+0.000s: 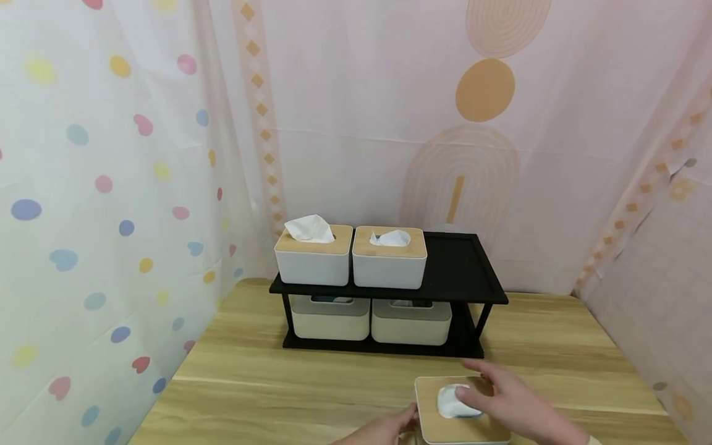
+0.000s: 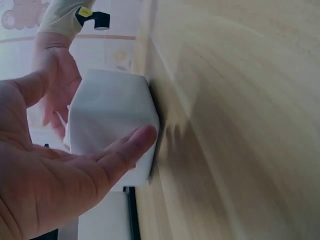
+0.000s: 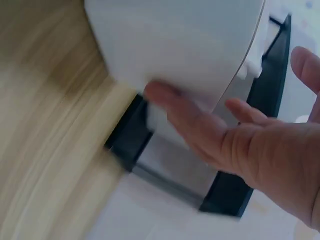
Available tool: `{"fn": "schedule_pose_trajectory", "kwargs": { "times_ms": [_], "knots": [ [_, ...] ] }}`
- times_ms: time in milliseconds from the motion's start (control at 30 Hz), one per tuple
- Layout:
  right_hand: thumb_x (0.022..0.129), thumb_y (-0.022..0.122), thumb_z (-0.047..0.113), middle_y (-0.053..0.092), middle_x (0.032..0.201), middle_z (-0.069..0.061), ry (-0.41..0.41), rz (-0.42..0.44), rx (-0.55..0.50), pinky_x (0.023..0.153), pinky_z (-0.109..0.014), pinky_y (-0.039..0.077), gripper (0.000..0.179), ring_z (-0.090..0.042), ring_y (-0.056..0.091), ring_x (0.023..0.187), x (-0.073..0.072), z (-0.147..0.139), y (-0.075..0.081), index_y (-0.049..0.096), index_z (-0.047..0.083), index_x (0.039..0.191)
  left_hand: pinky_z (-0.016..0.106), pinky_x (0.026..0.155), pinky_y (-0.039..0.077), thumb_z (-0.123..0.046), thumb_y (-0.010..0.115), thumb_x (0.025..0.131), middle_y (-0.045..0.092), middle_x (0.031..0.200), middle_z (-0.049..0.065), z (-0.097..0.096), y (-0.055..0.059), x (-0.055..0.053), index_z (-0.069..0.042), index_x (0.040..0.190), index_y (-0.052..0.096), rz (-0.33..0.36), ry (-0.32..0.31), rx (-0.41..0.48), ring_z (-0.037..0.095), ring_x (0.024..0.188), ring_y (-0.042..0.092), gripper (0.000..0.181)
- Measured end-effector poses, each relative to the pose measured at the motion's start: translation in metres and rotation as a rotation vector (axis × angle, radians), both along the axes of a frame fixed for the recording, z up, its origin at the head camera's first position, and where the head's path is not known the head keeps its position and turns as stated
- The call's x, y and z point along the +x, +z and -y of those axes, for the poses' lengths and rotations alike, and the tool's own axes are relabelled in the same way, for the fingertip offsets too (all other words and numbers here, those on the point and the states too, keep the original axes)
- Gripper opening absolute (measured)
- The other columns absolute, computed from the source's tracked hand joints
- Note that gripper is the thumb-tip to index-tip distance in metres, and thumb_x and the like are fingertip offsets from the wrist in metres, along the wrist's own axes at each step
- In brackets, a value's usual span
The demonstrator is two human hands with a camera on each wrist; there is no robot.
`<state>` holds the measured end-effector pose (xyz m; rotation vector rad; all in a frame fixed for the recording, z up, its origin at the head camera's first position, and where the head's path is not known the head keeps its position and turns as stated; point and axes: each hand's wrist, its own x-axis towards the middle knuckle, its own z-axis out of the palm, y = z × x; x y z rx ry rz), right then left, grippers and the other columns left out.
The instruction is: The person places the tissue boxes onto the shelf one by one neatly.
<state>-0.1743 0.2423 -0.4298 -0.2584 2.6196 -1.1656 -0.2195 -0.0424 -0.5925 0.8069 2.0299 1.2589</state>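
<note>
A white tissue box (image 1: 429,402) with a wooden lid stands on the table near the front, a white tissue (image 1: 452,403) showing in its oval slot. At its left side is my left hand (image 1: 385,429); in the left wrist view its outstretched fingers (image 2: 127,150) lie along the box's white wall (image 2: 110,95). My right hand (image 1: 508,398) reaches over the lid from the right, thumb above the tissue and fingers toward the far right corner. The right wrist view has one extended finger (image 3: 185,110) against the box's side (image 3: 175,45).
Behind stands a black two-tier rack (image 1: 453,266). Two similar tissue boxes (image 1: 313,266) (image 1: 388,271) sit on its upper tier, at the left and middle. Two more boxes (image 1: 330,324) (image 1: 410,327) sit underneath. Patterned curtains (image 1: 356,111) enclose the wooden table (image 1: 250,383).
</note>
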Motion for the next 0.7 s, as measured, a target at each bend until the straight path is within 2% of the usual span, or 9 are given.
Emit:
{"fn": "schedule_pose_trajectory", "kwargs": {
  "times_ms": [33,100,167,233,300,433,500,567,700],
  "knots": [
    [0.103,0.071,0.042,0.05,0.159,-0.03,-0.005,-0.014,-0.008,0.111,-0.068,0.048,0.071,-0.052,0.049,0.145,0.0,0.006,-0.001,0.05,-0.001,0.156,0.04,0.107,0.058,-0.044,0.078,0.098,0.062,0.154,0.003,0.002,0.014,0.005,-0.019,0.17,0.031,0.019,0.044,0.001,0.011,0.129,0.066,0.089],
    [0.1,0.075,0.041,0.05,0.161,-0.027,-0.023,-0.059,-0.035,0.112,-0.067,0.047,0.072,-0.05,0.048,0.147,-0.001,0.017,-0.004,0.051,0.002,0.155,0.043,0.106,0.058,-0.048,0.078,0.097,0.064,0.151,0.01,0.008,0.053,0.019,-0.013,0.17,0.029,0.054,0.128,0.007,0.016,0.124,0.069,0.095],
    [0.097,0.079,0.037,0.045,0.164,-0.028,-0.04,-0.088,-0.096,0.108,-0.065,0.052,0.074,-0.053,0.045,0.148,-0.003,0.026,-0.008,0.051,0.003,0.156,0.049,0.107,0.057,-0.047,0.077,0.098,0.062,0.152,0.017,0.015,0.086,0.03,-0.007,0.17,0.027,0.086,0.205,0.017,0.023,0.125,0.068,0.096],
    [0.094,0.084,0.032,0.038,0.168,-0.028,-0.051,-0.109,-0.164,0.107,-0.063,0.054,0.078,-0.055,0.04,0.15,-0.004,0.032,-0.011,0.048,0.002,0.157,0.048,0.105,0.058,-0.047,0.076,0.099,0.058,0.155,0.023,0.023,0.102,0.033,0.002,0.168,0.024,0.045,0.241,0.018,0.026,0.125,0.068,0.1],
    [0.091,0.087,0.026,0.031,0.171,-0.029,-0.046,-0.1,-0.233,0.108,-0.057,0.056,0.086,-0.056,0.035,0.153,-0.008,0.034,-0.015,0.042,0.0,0.16,0.053,0.108,0.056,-0.043,0.076,0.1,0.053,0.158,0.028,0.03,0.105,0.031,0.006,0.166,0.025,-0.033,0.271,0.012,0.034,0.132,0.064,0.097],
    [0.087,0.091,0.02,0.032,0.168,-0.033,-0.01,-0.069,-0.317,0.111,-0.046,0.055,0.101,-0.055,0.039,0.152,-0.017,0.03,-0.027,0.03,-0.006,0.163,0.061,0.109,0.053,-0.033,0.075,0.102,0.046,0.161,0.034,0.038,0.101,0.023,0.011,0.163,0.029,-0.077,0.342,0.027,0.049,0.139,0.058,0.089],
    [0.088,0.09,0.02,0.034,0.166,-0.035,0.015,-0.053,-0.337,0.11,-0.042,0.056,0.102,-0.054,0.044,0.149,-0.02,0.026,-0.033,0.027,-0.008,0.163,0.06,0.108,0.054,-0.029,0.075,0.102,0.044,0.161,0.035,0.042,0.099,0.02,0.01,0.164,0.029,-0.024,0.374,0.075,0.05,0.137,0.06,0.086],
    [0.09,0.088,0.023,0.036,0.164,-0.038,0.053,-0.049,-0.336,0.105,-0.04,0.059,0.099,-0.054,0.052,0.143,-0.022,0.021,-0.038,0.029,-0.009,0.162,0.055,0.098,0.061,-0.027,0.075,0.103,0.043,0.161,0.035,0.047,0.096,0.019,0.007,0.165,0.027,0.04,0.39,0.132,0.045,0.126,0.068,0.085],
    [0.098,0.08,0.025,0.031,0.167,-0.038,0.148,-0.002,-0.33,0.099,-0.036,0.062,0.088,-0.053,0.059,0.137,-0.025,0.015,-0.046,0.031,-0.004,0.165,0.044,0.078,0.065,-0.028,0.075,0.103,0.037,0.164,0.035,0.058,0.092,0.019,-0.008,0.171,0.023,0.111,0.392,0.214,0.032,0.107,0.075,0.088]
  ]
}}
